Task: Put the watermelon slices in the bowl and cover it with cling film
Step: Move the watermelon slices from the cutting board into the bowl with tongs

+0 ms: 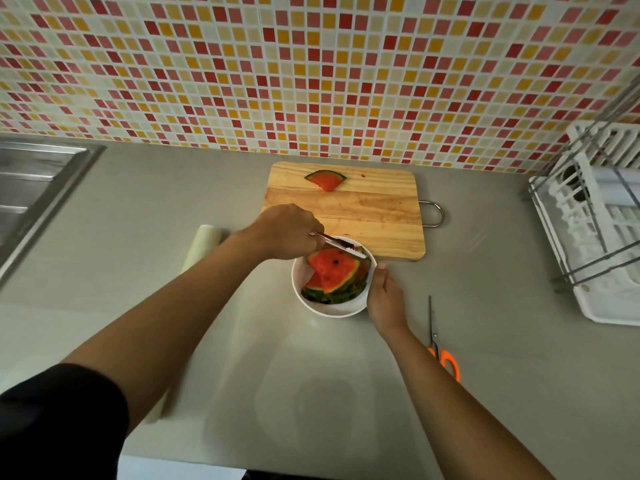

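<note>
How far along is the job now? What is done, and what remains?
Done: several slices lie in the bowl. In hand: the left hand holds tongs at the top slice there, while the right hand holds the bowl's side. Left: the last slice on the board must go in, then the cover; the film roll lies on the counter, no film on the bowl.

You're in a home kitchen: tiled wall [311, 64] at 12 o'clock, steel sink [31, 188] at 10, dish rack [595, 220] at 3, chopping board [363, 209] on the counter [491, 299].
</note>
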### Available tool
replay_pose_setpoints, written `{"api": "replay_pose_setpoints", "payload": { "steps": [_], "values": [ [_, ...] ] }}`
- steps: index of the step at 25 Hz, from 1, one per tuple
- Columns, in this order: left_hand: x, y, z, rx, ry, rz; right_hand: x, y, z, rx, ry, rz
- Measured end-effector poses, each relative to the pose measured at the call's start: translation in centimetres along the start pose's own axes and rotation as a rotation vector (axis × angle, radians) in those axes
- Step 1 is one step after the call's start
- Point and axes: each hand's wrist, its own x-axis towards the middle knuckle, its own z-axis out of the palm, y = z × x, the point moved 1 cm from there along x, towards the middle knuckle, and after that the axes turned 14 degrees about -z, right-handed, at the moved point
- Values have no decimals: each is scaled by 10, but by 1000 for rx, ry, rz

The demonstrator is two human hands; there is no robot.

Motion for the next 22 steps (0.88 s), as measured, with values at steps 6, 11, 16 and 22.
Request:
{"api": "replay_pose_setpoints", "payload": {
  "steps": [6,11,16,22],
  "values": [
    [6,-15,-9,-72,4,-10,0,-1,0,-6,-13,8],
    [-16,-30,7,-173,72,6,-1,-1,-1,-1,-34,0],
    [15,-60,20,-343,302,-300,-2,-3,-1,12,-33,4],
    [73,-69,48,-663,286,-561,-2,0,-2,-1,-34,30]
  ]
}}
